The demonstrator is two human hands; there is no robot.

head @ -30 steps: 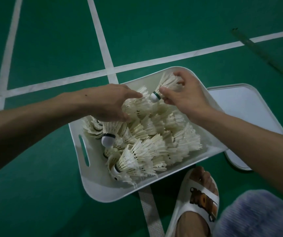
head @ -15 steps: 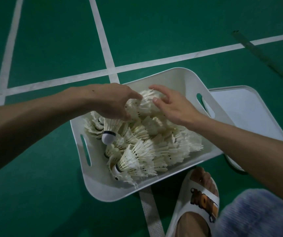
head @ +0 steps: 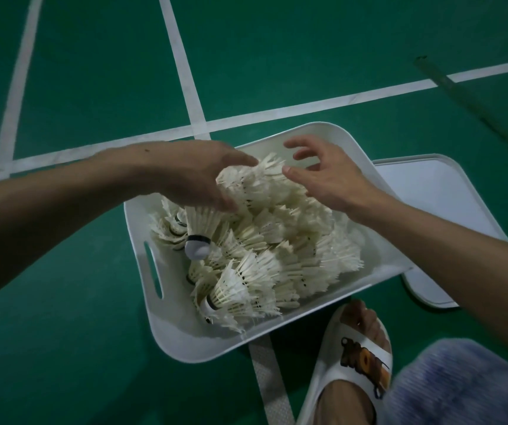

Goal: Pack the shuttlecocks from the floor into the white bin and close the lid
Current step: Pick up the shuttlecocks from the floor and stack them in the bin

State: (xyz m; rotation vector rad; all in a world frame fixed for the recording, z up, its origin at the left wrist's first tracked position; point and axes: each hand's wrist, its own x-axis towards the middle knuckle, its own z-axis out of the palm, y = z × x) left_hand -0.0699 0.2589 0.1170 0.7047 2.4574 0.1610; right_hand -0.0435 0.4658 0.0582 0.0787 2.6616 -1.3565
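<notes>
Your left hand curls round a clump of the shuttlecocks heaped in the white bin, while your right hand hovers spread and empty, probably to settle the pile below the lid waiting alongside.

- Right hand: no longer pinching the single shuttlecock it held at the far wall of the white bin a second ago. It is now hovering with fingers spread, its thumb touching feathers.
- Left hand: earlier lying palm-down on the heap, it is now closing thumb and fingers round a clump of shuttlecocks.
- Clump: now standing higher than the rest of the heap, its feathers fanning out toward the right hand.
</notes>
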